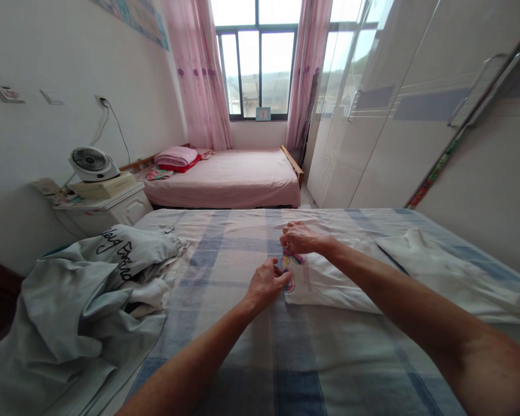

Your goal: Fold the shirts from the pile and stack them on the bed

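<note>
Both pinching the near-left edge of the white printed garment (329, 280) lying partly folded mid-bed (225, 300), left hand (266, 284) at 7 o'clock of right hand (301, 238); seemingly mid-fold, with a rumpled grey clothes heap (86, 300) at 9 o'clock untouched.

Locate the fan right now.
Head view, left side: the fan sits on a box on the white nightstand against the left wall, between the pink bed and the clothes pile.
</note>
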The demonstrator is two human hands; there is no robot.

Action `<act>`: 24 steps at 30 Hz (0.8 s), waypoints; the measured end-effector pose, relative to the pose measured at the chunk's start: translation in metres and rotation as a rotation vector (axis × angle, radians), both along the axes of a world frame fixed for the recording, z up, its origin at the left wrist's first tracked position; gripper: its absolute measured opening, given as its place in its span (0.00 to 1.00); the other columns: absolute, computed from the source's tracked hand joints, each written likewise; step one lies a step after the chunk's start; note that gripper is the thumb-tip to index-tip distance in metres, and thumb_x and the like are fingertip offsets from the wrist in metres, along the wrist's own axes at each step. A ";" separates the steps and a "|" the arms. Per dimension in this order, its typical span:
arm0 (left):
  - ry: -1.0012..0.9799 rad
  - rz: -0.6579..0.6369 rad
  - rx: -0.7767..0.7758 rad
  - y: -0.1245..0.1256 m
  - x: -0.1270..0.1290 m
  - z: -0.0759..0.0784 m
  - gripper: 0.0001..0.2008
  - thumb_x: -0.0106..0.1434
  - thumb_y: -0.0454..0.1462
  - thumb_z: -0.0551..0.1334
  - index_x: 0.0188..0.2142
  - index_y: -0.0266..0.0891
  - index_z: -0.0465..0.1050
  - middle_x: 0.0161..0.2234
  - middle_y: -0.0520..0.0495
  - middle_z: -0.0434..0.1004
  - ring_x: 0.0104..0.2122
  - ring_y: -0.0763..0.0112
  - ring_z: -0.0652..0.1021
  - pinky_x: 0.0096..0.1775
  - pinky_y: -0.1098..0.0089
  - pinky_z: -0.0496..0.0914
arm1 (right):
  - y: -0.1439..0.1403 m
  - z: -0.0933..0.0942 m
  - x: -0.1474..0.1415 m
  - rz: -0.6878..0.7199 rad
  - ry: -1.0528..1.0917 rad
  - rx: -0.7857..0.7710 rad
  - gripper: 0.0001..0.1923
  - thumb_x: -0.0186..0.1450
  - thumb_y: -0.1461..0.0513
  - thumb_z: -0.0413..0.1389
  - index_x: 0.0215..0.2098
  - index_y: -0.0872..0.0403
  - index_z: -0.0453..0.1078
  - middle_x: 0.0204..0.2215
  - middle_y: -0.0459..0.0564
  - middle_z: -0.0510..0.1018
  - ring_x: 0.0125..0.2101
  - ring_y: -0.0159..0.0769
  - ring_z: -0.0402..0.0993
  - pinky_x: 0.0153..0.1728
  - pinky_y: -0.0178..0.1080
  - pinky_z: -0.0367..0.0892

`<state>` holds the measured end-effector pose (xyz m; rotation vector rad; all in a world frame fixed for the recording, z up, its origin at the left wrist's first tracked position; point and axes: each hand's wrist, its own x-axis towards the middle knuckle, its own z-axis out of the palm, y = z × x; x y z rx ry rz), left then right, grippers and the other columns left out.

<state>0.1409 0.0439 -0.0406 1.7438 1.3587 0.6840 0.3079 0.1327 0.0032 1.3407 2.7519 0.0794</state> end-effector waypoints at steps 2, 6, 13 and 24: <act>0.022 -0.021 -0.047 0.000 0.005 -0.001 0.17 0.50 0.42 0.63 0.38 0.36 0.71 0.25 0.51 0.73 0.27 0.70 0.73 0.29 0.72 0.62 | -0.007 0.012 0.007 0.008 0.053 0.068 0.05 0.54 0.64 0.56 0.27 0.51 0.75 0.34 0.51 0.76 0.43 0.40 0.67 0.46 0.40 0.54; -0.279 -0.154 -0.152 -0.003 0.015 0.008 0.07 0.48 0.38 0.58 0.25 0.36 0.69 0.20 0.55 0.66 0.20 0.77 0.65 0.24 0.74 0.56 | -0.026 0.051 0.034 0.019 0.208 0.183 0.06 0.54 0.65 0.55 0.30 0.53 0.73 0.35 0.50 0.77 0.42 0.37 0.69 0.48 0.40 0.53; -0.483 -0.116 0.196 0.028 0.018 0.110 0.08 0.47 0.39 0.60 0.25 0.37 0.65 0.20 0.57 0.63 0.21 0.78 0.63 0.25 0.75 0.57 | -0.051 0.140 0.082 -0.178 0.323 0.529 0.12 0.57 0.64 0.51 0.37 0.55 0.73 0.33 0.50 0.77 0.36 0.37 0.71 0.40 0.37 0.60; 0.041 0.106 0.910 0.064 -0.015 0.197 0.07 0.52 0.37 0.63 0.27 0.39 0.64 0.26 0.54 0.68 0.29 0.72 0.67 0.34 0.71 0.61 | -0.054 0.149 0.063 -0.251 0.612 0.863 0.08 0.58 0.65 0.52 0.35 0.55 0.71 0.33 0.51 0.78 0.37 0.41 0.71 0.40 0.41 0.61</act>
